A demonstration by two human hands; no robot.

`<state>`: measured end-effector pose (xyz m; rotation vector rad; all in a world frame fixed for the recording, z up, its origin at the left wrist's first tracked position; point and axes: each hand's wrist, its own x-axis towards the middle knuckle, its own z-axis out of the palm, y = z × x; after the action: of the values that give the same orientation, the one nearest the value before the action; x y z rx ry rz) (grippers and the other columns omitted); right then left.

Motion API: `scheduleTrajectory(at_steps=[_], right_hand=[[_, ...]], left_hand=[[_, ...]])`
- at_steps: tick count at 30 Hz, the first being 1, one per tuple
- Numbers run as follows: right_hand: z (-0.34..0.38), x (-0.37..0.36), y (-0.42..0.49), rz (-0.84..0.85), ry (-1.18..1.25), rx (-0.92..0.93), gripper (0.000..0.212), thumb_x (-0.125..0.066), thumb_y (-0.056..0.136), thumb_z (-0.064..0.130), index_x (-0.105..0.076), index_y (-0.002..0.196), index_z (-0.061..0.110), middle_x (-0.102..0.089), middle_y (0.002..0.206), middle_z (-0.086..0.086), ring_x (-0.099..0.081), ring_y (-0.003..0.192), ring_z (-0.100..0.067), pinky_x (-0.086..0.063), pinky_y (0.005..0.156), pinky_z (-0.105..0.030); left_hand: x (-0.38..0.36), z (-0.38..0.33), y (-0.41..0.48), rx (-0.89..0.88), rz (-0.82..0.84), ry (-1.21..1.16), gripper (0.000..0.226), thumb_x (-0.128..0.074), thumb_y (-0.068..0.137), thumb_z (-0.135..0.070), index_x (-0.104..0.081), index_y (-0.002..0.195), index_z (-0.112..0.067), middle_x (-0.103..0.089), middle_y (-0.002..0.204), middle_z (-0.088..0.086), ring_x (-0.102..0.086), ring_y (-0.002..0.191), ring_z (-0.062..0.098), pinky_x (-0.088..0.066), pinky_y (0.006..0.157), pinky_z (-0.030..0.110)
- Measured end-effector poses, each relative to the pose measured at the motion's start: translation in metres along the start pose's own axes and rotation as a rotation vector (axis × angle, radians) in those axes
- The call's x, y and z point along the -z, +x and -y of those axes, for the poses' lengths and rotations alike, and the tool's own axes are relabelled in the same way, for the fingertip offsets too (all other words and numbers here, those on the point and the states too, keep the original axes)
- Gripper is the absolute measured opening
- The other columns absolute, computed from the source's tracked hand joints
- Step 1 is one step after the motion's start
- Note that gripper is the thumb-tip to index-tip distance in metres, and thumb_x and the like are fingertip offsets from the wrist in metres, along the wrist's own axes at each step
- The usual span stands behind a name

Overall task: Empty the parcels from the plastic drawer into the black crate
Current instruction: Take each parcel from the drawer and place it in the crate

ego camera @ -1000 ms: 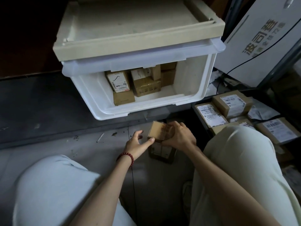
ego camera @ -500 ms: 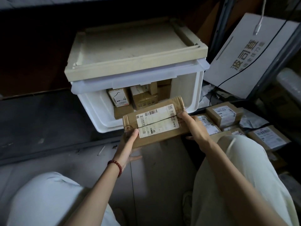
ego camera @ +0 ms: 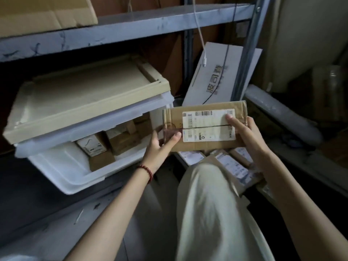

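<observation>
Dim storeroom corner with a grey metal shelf (ego camera: pixel 131 29) overhead, scuffed and dusty, and a plain cardboard box (ego camera: pixel 47 14) sitting on it. Under that is the plastic drawer (ego camera: pixel 62 166), smooth glossy white, pulled out of its beige flat-topped housing (ego camera: pixel 84 110) and tipped forward. A few small brown cardboard parcels (ego camera: pixel 94 147) stand inside it toward the back, one with a white label.

Both hands are up holding a long flat cardboard parcel (ego camera: pixel 175 117) in the air, to the right of the drawer. It's taped at the ends, with a white barcode label (ego camera: pixel 207 125) split by a dark seam running lengthwise. Left hand (ego camera: pixel 162 146) grips the left end with the thumb on top and fingers underneath, red bead bracelet (ego camera: pixel 147 171) on the wrist. Right hand (ego camera: pixel 243 132) wraps the right end, one digit flat on the label.

Below it, past a knee in pale trousers (ego camera: pixel 207 204), more labelled parcels (ego camera: pixel 231 164) lie packed together. Can't really make out the crate's rim in the dark. A white printed board (ego camera: pixel 216 78) leans at the back with a white cable (ego camera: pixel 204 62) dangling over it.
</observation>
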<state>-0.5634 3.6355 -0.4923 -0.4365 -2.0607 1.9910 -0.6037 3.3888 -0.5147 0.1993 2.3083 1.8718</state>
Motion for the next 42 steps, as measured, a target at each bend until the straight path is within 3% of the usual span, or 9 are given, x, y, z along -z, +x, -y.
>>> scheduleTrajectory(at_steps=[4,6,10,12,17,22,27,33,42], right_hand=[[-0.016,0.065,-0.014,-0.250,0.074,-0.073,0.082,-0.073,0.069,0.063,-0.053,0.130,0.012,-0.067,0.117,-0.009,-0.068,0.102,-0.025,-0.055,0.090,-0.044],[-0.032,0.096,-0.025,-0.382,0.097,-0.128,0.096,-0.074,0.058,0.071,-0.049,0.133,0.016,-0.065,0.119,-0.005,-0.067,0.103,-0.023,-0.053,0.094,-0.044],[-0.070,0.144,-0.045,-0.637,0.013,-0.120,0.081,-0.079,0.064,0.060,-0.041,0.132,0.036,-0.058,0.114,0.013,-0.060,0.106,-0.014,-0.050,0.097,-0.041],[-0.088,0.164,-0.056,-0.669,-0.013,-0.162,0.081,-0.076,0.066,0.062,-0.041,0.134,0.035,-0.057,0.121,0.008,-0.058,0.110,-0.017,-0.048,0.099,-0.044],[-0.134,0.184,-0.085,-0.807,-0.044,-0.296,0.071,-0.071,0.074,0.059,-0.041,0.130,0.030,-0.052,0.123,0.004,-0.052,0.114,-0.021,-0.044,0.093,-0.037],[-0.162,0.180,-0.106,-0.851,-0.224,-0.391,0.061,-0.073,0.077,0.051,-0.045,0.120,0.016,-0.052,0.124,-0.008,-0.053,0.106,-0.023,-0.042,0.085,-0.031],[-0.172,0.181,-0.108,-0.780,-0.409,-0.473,0.064,-0.071,0.076,0.058,-0.050,0.119,0.016,-0.041,0.129,-0.009,-0.053,0.109,-0.025,-0.042,0.086,-0.028],[-0.180,0.182,-0.098,-0.675,-0.678,-0.572,0.083,-0.069,0.068,0.069,-0.048,0.129,0.017,-0.024,0.142,-0.009,-0.037,0.125,-0.036,-0.043,0.098,-0.040],[-0.186,0.189,-0.096,-0.522,-0.999,-0.621,0.089,-0.052,0.068,0.083,-0.045,0.133,0.023,-0.046,0.133,-0.008,-0.039,0.121,-0.038,-0.038,0.091,-0.041]], left_hand=[[-0.066,-0.038,0.036,-0.012,0.144,0.209,0.090,-0.059,0.075,-0.072,-0.030,0.145,-0.023,-0.048,0.141,0.000,-0.044,0.131,0.024,-0.035,0.105,0.034],[-0.106,-0.045,0.042,-0.031,0.215,0.267,0.081,-0.057,0.080,-0.067,-0.031,0.144,-0.025,-0.050,0.135,0.000,-0.047,0.126,0.024,-0.036,0.095,0.031],[-0.173,-0.033,0.041,-0.034,0.363,0.327,0.067,-0.055,0.083,-0.064,-0.033,0.137,-0.033,-0.050,0.133,0.003,-0.053,0.114,0.024,-0.046,0.097,0.040],[-0.197,-0.019,0.039,0.006,0.425,0.335,0.062,-0.054,0.085,-0.062,-0.033,0.137,-0.035,-0.049,0.134,0.004,-0.054,0.114,0.026,-0.047,0.097,0.045],[-0.243,0.027,0.031,0.057,0.522,0.388,0.050,-0.054,0.088,-0.057,-0.036,0.129,-0.037,-0.049,0.135,0.003,-0.050,0.119,0.027,-0.042,0.092,0.032],[-0.269,0.058,0.025,0.048,0.577,0.548,0.055,-0.058,0.085,-0.057,-0.040,0.129,-0.030,-0.059,0.119,0.000,-0.056,0.113,0.024,-0.043,0.083,0.028],[-0.291,0.075,0.018,-0.016,0.639,0.672,0.062,-0.060,0.087,-0.050,-0.035,0.137,-0.023,-0.056,0.130,0.007,-0.054,0.118,0.026,-0.041,0.090,0.030],[-0.308,0.083,0.022,-0.060,0.759,0.734,0.080,-0.059,0.088,-0.048,-0.012,0.149,-0.027,-0.037,0.149,0.008,-0.045,0.129,0.027,-0.038,0.104,0.054],[-0.305,0.083,0.033,-0.175,0.996,0.838,0.121,-0.087,0.051,-0.054,-0.006,0.141,-0.055,-0.015,0.153,0.004,-0.031,0.136,0.032,-0.037,0.105,0.054]])
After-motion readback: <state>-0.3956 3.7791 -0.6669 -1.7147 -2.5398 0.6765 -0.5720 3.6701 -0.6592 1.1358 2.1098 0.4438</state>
